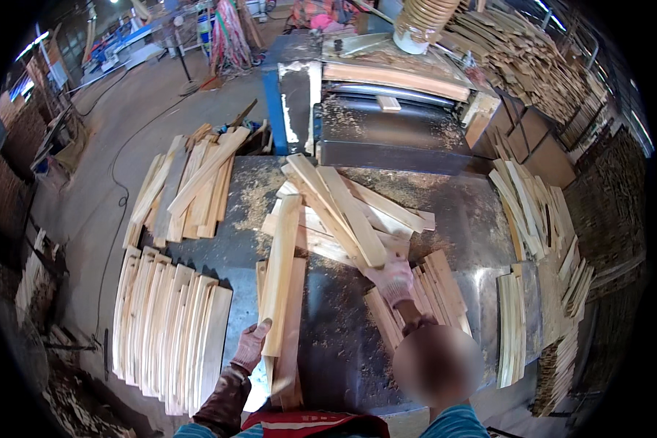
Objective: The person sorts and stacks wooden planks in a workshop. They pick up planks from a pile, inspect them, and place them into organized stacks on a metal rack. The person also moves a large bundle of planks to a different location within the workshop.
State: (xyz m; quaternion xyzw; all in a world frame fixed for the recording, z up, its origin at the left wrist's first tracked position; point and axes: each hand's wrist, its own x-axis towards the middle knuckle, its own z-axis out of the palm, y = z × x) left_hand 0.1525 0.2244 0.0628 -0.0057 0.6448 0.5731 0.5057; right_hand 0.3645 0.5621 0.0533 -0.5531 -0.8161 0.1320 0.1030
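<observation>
My left hand (pixel 250 347), in a pale work glove, grips a long light wooden board (pixel 282 266) near its lower end. The board slants upward, its far end over a loose heap of boards. Other boards (pixel 293 321) lie beneath and beside it. My right hand (pixel 392 280), also gloved, closes around the near end of another wooden board (pixel 349 212) in the heap; its fingers are partly hidden. Crossed boards (pixel 314 244) lie under that one. Just below my right hand lie several reddish boards (pixel 442 281). A round blur covers part of my right forearm.
A dark metal table (pixel 336 328) strewn with sawdust spreads before me. Behind it stands a planer-like machine (pixel 394 135) with a short wood piece (pixel 388 104) on its bed and a ribbed hose (pixel 427 22) above. Board rows (pixel 168 332) line the left; more stacks (pixel 511 328) stand right.
</observation>
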